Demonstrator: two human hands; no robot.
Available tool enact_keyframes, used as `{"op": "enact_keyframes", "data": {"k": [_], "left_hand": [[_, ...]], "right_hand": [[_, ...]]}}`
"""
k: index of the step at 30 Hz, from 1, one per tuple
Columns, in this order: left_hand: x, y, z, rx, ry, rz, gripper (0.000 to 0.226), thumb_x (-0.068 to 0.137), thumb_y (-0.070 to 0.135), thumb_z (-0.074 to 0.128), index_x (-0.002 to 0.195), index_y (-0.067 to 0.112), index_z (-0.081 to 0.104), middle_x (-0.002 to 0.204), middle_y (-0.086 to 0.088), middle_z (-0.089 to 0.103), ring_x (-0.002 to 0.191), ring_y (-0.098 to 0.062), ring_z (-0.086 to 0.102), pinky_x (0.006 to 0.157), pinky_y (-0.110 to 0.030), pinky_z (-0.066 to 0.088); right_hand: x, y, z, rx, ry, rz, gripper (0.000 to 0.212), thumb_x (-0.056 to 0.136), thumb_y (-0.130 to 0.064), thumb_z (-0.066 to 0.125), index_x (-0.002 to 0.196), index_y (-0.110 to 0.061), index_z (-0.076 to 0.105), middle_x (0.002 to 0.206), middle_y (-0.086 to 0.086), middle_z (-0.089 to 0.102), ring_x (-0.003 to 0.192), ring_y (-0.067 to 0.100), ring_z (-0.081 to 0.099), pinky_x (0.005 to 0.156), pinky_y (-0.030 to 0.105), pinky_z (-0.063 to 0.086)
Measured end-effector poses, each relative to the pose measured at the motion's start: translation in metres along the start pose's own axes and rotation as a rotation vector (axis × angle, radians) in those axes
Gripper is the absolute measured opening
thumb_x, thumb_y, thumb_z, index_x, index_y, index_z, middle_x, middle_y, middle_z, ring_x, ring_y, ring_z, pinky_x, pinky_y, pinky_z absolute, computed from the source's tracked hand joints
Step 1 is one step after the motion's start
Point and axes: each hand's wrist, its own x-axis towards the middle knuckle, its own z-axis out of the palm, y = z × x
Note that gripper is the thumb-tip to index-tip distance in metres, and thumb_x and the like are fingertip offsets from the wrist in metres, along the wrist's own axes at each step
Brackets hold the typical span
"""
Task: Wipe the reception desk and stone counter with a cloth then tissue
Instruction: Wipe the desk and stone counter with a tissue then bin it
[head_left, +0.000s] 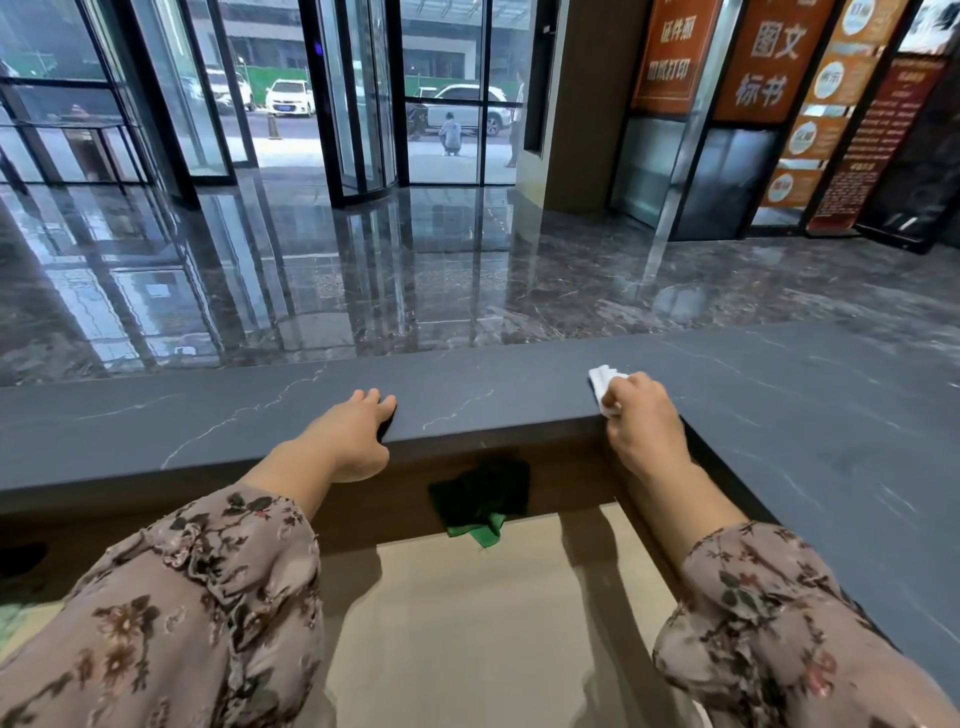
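At 2 o'clock on the grey stone worktop (519, 387), the right hand (644, 426) clenches a soft, probably tear-prone white paper tissue (601, 382) in its fingers; the left hand (358, 434) rests released.

Commercial building lobby, reception area. Evidence: raised stone counter (519, 384) over a lower desk (493, 623), polished marble floor (363, 280), glass revolving door (363, 104), orange signboards (774, 57) with Chinese lettering at right, parked cars (288, 96) outside.

Left grip (356, 436) flat, right grip (641, 423) curled.
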Motion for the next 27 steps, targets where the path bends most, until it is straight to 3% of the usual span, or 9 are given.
{"op": "enact_keyframes", "data": {"k": [6,9,11,21,27], "left_hand": [[0.001,0.0,0.003,-0.023,0.019,-0.001,0.077,0.087,0.001,0.044,0.155,0.017,0.011,0.162,-0.005,0.007,0.149,-0.025,0.005,0.119,-0.041,0.021],[0.0,0.001,0.004,-0.021,0.033,-0.004,0.077,0.088,0.0,0.044,0.155,0.017,0.01,0.162,-0.006,0.005,0.15,-0.025,0.003,0.12,-0.042,0.017],[-0.001,0.002,0.004,-0.014,0.035,0.002,0.077,0.088,0.0,0.044,0.155,0.015,0.009,0.162,-0.007,0.005,0.15,-0.025,0.002,0.121,-0.041,0.014],[-0.002,0.002,0.009,0.092,0.072,0.043,0.078,0.088,0.004,0.049,0.154,0.012,0.009,0.16,-0.009,0.012,0.148,-0.027,0.009,0.12,-0.041,0.015],[-0.002,0.003,0.01,0.146,0.077,0.046,0.079,0.089,0.008,0.052,0.153,0.012,0.007,0.16,-0.01,0.011,0.148,-0.028,0.008,0.119,-0.042,0.017]], "right_hand": [[0.011,0.019,-0.008,-0.051,0.009,0.134,0.018,0.084,0.004,0.054,0.1,-0.003,0.059,0.108,0.018,0.053,0.105,0.037,0.048,0.079,0.038,0.042],[0.01,0.001,-0.007,0.0,0.019,0.142,0.016,0.081,0.005,0.053,0.085,-0.01,0.054,0.102,0.018,0.054,0.103,0.038,0.049,0.079,0.037,0.043],[0.007,-0.016,-0.004,0.034,0.005,0.128,0.017,0.08,0.005,0.054,0.082,-0.012,0.052,0.101,0.016,0.054,0.1,0.036,0.049,0.077,0.036,0.043],[-0.021,-0.118,0.018,0.114,-0.077,-0.039,0.025,0.087,-0.009,0.062,0.111,-0.01,0.059,0.112,0.009,0.051,0.103,0.026,0.052,0.084,0.035,0.051],[-0.027,-0.153,0.016,0.092,-0.174,-0.183,0.025,0.087,-0.007,0.062,0.111,-0.009,0.055,0.118,0.01,0.048,0.108,0.028,0.049,0.085,0.037,0.047]]}}
